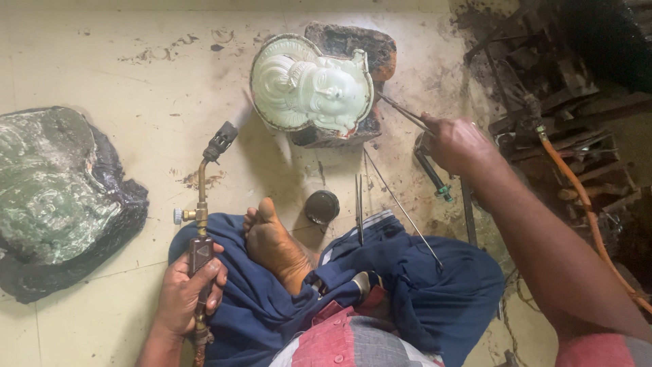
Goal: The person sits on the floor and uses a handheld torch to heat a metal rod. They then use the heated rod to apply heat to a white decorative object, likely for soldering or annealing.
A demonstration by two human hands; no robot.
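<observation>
Stained pale flooring fills the view, where a person sits cross-legged. At eleven o'clock from the bare foot, the left hand wraps its fingers tight around a gas torch, whose long axis runs from six towards twelve, nozzle aimed at a white relief casting propped at twelve. The right hand pinches tweezers against the casting's rim. Judging by this, heating is under way; steady aim seems needed next.
</observation>
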